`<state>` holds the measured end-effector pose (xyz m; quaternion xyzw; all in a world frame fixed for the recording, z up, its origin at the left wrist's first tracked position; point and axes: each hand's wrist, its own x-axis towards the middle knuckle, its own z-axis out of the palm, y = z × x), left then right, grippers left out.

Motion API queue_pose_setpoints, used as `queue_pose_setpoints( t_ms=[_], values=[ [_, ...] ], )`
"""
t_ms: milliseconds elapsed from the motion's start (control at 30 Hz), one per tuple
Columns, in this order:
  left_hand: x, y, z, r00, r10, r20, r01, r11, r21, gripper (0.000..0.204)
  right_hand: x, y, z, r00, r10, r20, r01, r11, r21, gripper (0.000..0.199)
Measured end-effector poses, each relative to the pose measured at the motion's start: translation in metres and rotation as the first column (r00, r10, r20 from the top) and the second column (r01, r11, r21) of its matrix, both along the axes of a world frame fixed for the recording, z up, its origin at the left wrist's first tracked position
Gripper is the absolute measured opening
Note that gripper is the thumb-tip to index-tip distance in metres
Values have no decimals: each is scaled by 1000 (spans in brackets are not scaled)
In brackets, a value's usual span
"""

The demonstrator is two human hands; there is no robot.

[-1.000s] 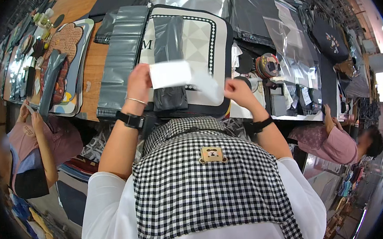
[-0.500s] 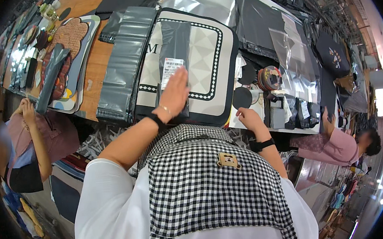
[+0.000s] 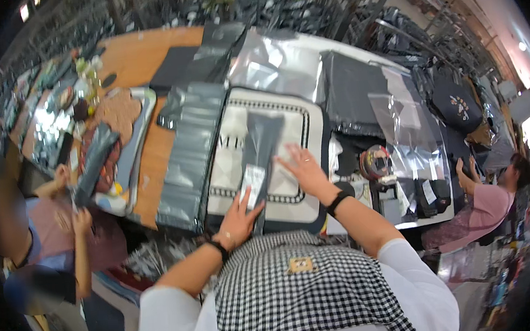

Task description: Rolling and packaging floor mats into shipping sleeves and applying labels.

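Note:
A pale mat [image 3: 222,190] with a black border and a dark checkered frame lies in front of me. On it rests a narrow grey plastic mailing bag [image 3: 264,134] with a white label [image 3: 252,186], its far end tilted to the right. My left hand [image 3: 238,223] lies with fingers spread on the near part of the bag, at the label's lower edge. Right of the bag, my right hand [image 3: 305,171] is open with nothing in it, fingers apart over the mat; its fingertips are close to the bag, and whether they touch it I cannot tell.
Left of the mat lies a stack of grey mailing bags [image 3: 192,152]. Clear plastic bags [image 3: 409,132] and dark bags [image 3: 352,87] are on the right. One co-worker [image 3: 55,228] at the left handles a grey package [image 3: 97,163]; another person [image 3: 489,207] stands at the right.
My left hand has slid toward the bag's near end. My right hand has come from the table's front edge onto the mat. The bag's far end now leans right, and the view has tilted up.

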<state>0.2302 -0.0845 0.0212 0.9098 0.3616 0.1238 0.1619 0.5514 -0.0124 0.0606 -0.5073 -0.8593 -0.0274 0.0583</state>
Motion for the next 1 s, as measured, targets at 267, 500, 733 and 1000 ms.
queue_pose_setpoints(
  t_ms=[267, 500, 733, 1000],
  values=[
    [-99, -66, 31, 851, 396, 346, -289, 902, -321, 63, -44, 47, -6, 863, 464, 201, -432, 882, -187, 18],
    [-142, -66, 21, 365, 781, 506, -785, 551, -284, 56, -60, 62, 111, 844, 501, -192, -536, 804, -258, 19],
    [-26, 12, 28, 988, 102, 112, -98, 994, -44, 57, 77, 173, 228, 772, -37, -635, 600, 372, 708, 50],
    [10, 17, -5, 926, -202, -320, 158, 975, -159, 119, 142, -3, -28, 526, -723, -448, 636, 684, -357, 19]
  ],
)
